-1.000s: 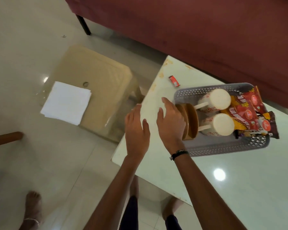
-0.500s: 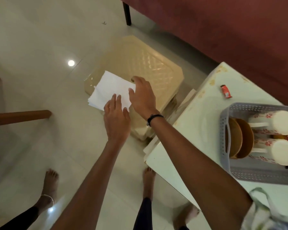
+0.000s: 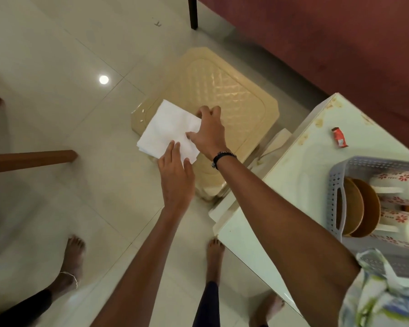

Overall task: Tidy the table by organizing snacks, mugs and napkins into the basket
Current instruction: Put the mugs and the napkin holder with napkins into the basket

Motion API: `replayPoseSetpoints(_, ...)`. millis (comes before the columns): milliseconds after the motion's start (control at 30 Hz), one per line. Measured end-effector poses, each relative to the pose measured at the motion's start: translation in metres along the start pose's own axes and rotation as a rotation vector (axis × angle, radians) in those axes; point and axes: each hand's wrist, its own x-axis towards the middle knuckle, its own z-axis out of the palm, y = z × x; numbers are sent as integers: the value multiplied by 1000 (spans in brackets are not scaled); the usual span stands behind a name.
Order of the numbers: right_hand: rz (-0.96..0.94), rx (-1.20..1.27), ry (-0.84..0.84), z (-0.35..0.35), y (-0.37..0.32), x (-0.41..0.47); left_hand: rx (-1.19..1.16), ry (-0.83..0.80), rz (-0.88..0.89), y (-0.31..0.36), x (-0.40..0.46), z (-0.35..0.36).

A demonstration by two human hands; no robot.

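A stack of white napkins (image 3: 168, 133) lies on the near left corner of a beige plastic stool (image 3: 222, 100). My right hand (image 3: 208, 133) grips the stack's right edge, thumb on top and fingers curled at the far corner. My left hand (image 3: 175, 175) rests flat on the stack's near corner with straight fingers. At the right edge, the grey perforated basket (image 3: 335, 185) stands on the pale table (image 3: 300, 175). It holds two brown plates (image 3: 361, 208) on edge and floral white mugs (image 3: 394, 218) lying on their sides.
A small red snack wrapper (image 3: 339, 137) lies on the table beyond the basket. A maroon sofa (image 3: 328, 38) fills the top right. Wooden chair rails (image 3: 28, 159) jut in from the left. Another person's foot (image 3: 73, 263) stands on the tiled floor at lower left.
Both hands left the basket and moved left to the stool. The right hand has now closed on the napkin stack's edge, and the left hand lies on its near corner.
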Motion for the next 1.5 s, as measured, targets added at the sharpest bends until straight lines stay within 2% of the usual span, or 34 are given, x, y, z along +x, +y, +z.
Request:
replayPoseSetpoints(100,45,79,-62,1,-1,0,-35,27,-5,-1,2,1)
replayPoseSetpoints(200,36,95,-95,3,1,-3,-126,44,-81,3,2,1)
replayPoseSetpoints(400,-40,357,11,-35,12,-32,-171,192,-111,25,-3,-1)
replayPoseSetpoints(533,-70,397,74,-73,28,-55,-273,147,-106,54,-9,5)
replayPoseSetpoints(633,-32,458,116,-107,41,-75,-476,50,-185,82,-14,14)
replayPoseSetpoints(733,54,569,119,-141,59,-97,-829,-121,-293,108,-25,25)
replayPoseSetpoints(833,172,796,93,-172,80,-123,-1143,-362,-382,125,-42,39)
replayPoseSetpoints(933,302,1002,92,-198,107,-155,-1322,-679,-305,140,-69,55)
replayPoseSetpoints(1000,378,1039,138,-208,131,-178,-1281,-716,-377,152,-91,65)
replayPoseSetpoints(1067,450,1033,209,-214,156,-202,-1153,-665,-435,162,-112,77)
replayPoseSetpoints(1167,524,968,309,-224,188,-230,-881,-640,-393,180,-136,96)
replayPoseSetpoints(1333,566,548,479,-244,227,-243,-346,-531,-107,218,-159,125)
replayPoseSetpoints(1400,527,324,559,-252,237,-242,-275,-491,-1,232,-165,136)
replayPoseSetpoints(1500,447,118,645,-257,244,-238,-229,-446,43,242,-174,150)
